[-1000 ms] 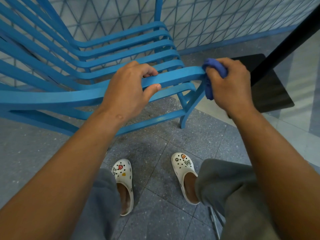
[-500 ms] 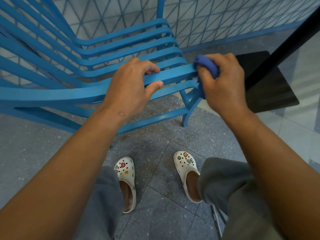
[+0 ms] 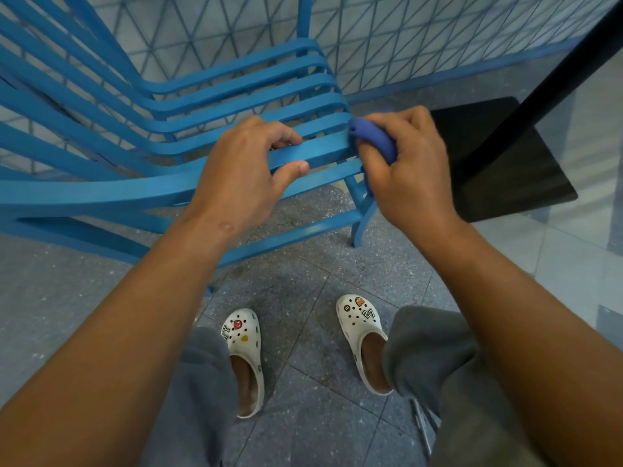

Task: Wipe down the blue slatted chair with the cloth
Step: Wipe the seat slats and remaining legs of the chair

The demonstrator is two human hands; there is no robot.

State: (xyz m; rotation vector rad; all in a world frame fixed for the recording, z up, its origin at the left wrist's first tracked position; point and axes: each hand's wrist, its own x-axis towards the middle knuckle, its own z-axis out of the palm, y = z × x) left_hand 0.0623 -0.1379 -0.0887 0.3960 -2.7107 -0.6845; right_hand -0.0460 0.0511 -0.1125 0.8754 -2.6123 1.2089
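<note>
A: Head view. Where is the cloth (image 3: 376, 139) sitting?

B: Centre right of the frame, bunched inside the right hand (image 3: 409, 170). The fingers are curling over its far side, the thumb is closing under it, and a blue fold is bulging out between them toward the left. A strip of it is hanging below the thumb.

A: Contact with the blue slatted chair (image 3: 141, 136)?

B: Yes. The bunched cloth is pressing against the right end of a front seat slat, just above the front leg (image 3: 362, 217).

A: Left hand (image 3: 242, 178)?

B: Gripping the same slat left of the cloth: fingers are hooking over its far edge, thumb is lying along the near edge. It is near the cloth, not touching it.

A: Surroundings?

B: Chair is filling the upper left. White clogs (image 3: 244, 358) are standing on grey floor tiles (image 3: 303, 382), lower centre. A black panel (image 3: 499, 163) is lying at right.
</note>
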